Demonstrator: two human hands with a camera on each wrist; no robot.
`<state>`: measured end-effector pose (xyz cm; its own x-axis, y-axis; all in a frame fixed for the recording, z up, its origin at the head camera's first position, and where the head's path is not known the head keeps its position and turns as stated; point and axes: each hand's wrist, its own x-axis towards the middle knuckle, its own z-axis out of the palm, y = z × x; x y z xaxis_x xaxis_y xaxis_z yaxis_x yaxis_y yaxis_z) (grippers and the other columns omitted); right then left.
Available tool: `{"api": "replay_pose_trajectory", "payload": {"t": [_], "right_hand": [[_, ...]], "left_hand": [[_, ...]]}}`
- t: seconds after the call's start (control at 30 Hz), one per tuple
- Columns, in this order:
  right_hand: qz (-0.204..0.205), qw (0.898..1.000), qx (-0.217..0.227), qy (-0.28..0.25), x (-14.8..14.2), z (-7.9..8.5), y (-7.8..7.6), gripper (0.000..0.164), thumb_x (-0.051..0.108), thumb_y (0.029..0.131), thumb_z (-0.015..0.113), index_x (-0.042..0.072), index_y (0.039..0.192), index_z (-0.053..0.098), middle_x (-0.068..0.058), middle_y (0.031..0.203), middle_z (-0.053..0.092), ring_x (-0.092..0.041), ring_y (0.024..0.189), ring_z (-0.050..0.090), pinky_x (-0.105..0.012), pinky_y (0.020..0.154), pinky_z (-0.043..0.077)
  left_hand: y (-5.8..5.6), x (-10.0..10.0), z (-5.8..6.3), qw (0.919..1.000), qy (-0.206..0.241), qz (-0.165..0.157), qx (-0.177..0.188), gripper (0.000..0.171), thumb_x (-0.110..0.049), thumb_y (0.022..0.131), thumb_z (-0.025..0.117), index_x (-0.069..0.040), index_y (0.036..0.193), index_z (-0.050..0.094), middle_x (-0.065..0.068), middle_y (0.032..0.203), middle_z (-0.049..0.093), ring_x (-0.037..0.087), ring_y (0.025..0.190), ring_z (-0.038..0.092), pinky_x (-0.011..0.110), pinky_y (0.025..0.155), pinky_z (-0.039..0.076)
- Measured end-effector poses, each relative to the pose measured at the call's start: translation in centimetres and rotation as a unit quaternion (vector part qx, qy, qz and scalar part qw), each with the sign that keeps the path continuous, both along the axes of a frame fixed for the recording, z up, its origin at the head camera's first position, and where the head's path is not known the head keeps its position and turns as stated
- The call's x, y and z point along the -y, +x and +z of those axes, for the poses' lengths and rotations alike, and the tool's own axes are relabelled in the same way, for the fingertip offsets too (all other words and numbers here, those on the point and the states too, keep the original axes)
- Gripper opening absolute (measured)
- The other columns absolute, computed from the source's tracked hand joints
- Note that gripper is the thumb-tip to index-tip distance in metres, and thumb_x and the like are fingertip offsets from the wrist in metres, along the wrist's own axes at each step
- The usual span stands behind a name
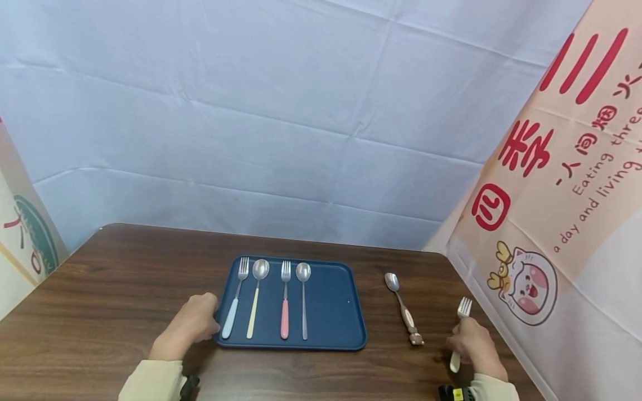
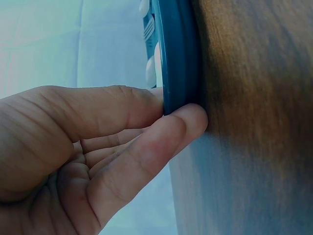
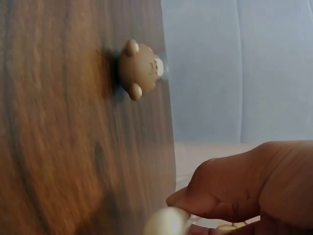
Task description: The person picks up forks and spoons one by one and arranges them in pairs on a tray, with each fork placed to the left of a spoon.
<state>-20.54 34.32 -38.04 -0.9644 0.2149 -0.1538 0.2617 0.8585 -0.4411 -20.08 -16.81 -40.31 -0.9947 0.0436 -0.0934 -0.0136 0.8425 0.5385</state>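
My left hand (image 1: pixel 194 318) pinches the left rim of a dark blue tray (image 1: pixel 331 312), thumb above and fingertips at the underside in the left wrist view. On the tray lie a fork with a light blue handle (image 1: pixel 230 317), a spoon with a cream-yellow handle (image 1: pixel 253 312), a fork with a pink handle (image 1: pixel 285 317) and an all-metal spoon (image 1: pixel 304 303). At the right, my right hand (image 1: pixel 472 341) holds a fork with a cream handle (image 1: pixel 455 362) between thumb and fingers, tines pointing away from me. Most of its middle is hidden by the hand.
A spoon with a brown bear-head handle (image 1: pixel 407 318) lies on the dark wooden table (image 1: pixel 125 278), between the tray and my right hand. A pale cloth (image 1: pixel 225 139) hangs behind the table, and a printed cloth (image 1: pixel 577 234) hangs close along the right edge.
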Motion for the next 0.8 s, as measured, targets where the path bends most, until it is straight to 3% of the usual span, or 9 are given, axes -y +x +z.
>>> {"api": "replay_pose_trajectory", "payload": {"t": [0.1, 0.2, 0.43, 0.53, 0.67, 0.8], "right_hand": [[0.008, 1.0, -0.005, -0.006, 0.5, -0.1, -0.1, 0.015, 0.001, 0.068, 0.058, -0.006, 0.08, 0.054, -0.009, 0.07, 0.053, -0.019, 0.051, 0.053, -0.03, 0.047, 0.047], [0.022, 1.0, -0.008, 0.001, 1.1, -0.1, -0.3, 0.007, 0.001, 0.068, 0.057, 0.0, 0.069, 0.05, -0.005, 0.062, 0.048, -0.016, 0.047, 0.048, -0.029, 0.045, 0.043], [0.055, 0.998, -0.029, 0.029, 3.0, 0.0, -1.4, 0.027, 0.002, 0.07, 0.058, 0.013, 0.057, 0.037, 0.002, 0.053, 0.035, -0.013, 0.045, 0.038, -0.027, 0.044, 0.033], [0.068, 0.996, -0.04, 0.036, 4.0, 0.0, -1.9, 0.024, 0.001, 0.069, 0.059, 0.011, 0.058, 0.04, 0.0, 0.056, 0.038, -0.015, 0.048, 0.04, -0.028, 0.046, 0.034], [0.092, 0.993, -0.061, 0.041, 5.1, -0.1, -2.4, 0.009, 0.002, 0.069, 0.064, 0.0, 0.07, 0.055, -0.006, 0.07, 0.053, -0.02, 0.061, 0.05, -0.036, 0.056, 0.044], [0.108, 0.991, -0.074, 0.029, 6.2, -0.4, -2.7, 0.008, 0.001, 0.071, 0.064, -0.002, 0.076, 0.059, -0.007, 0.073, 0.056, -0.02, 0.061, 0.054, -0.037, 0.056, 0.046]], "left_hand": [[0.0, 0.0, 0.1, 1.0, -0.001, 0.002, 0.003, 0.015, 0.01, 0.071, 0.063, -0.001, 0.068, 0.051, 0.008, 0.059, 0.046, 0.018, 0.049, 0.046, 0.028, 0.045, 0.038], [0.0, 0.0, 0.1, 1.0, -0.003, 0.001, 0.003, 0.015, 0.009, 0.071, 0.063, 0.0, 0.069, 0.052, 0.008, 0.059, 0.046, 0.018, 0.05, 0.046, 0.028, 0.045, 0.038], [0.0, 0.0, 0.2, 1.0, -0.008, 0.002, 0.003, 0.016, 0.009, 0.071, 0.063, -0.001, 0.067, 0.051, 0.008, 0.059, 0.046, 0.018, 0.049, 0.046, 0.028, 0.045, 0.037], [0.0, 0.0, 0.2, 1.0, -0.009, 0.001, 0.0, 0.015, 0.009, 0.071, 0.063, 0.0, 0.068, 0.051, 0.008, 0.059, 0.046, 0.018, 0.05, 0.046, 0.028, 0.045, 0.037], [0.0, 0.0, 0.1, 1.0, -0.008, -0.001, -0.001, 0.014, 0.008, 0.072, 0.064, 0.001, 0.07, 0.053, 0.008, 0.06, 0.046, 0.018, 0.05, 0.047, 0.028, 0.046, 0.038], [0.0, 0.0, 0.1, 1.0, -0.008, -0.002, 0.001, 0.014, 0.008, 0.072, 0.065, 0.001, 0.071, 0.054, 0.008, 0.06, 0.046, 0.018, 0.051, 0.047, 0.028, 0.046, 0.038]]}}
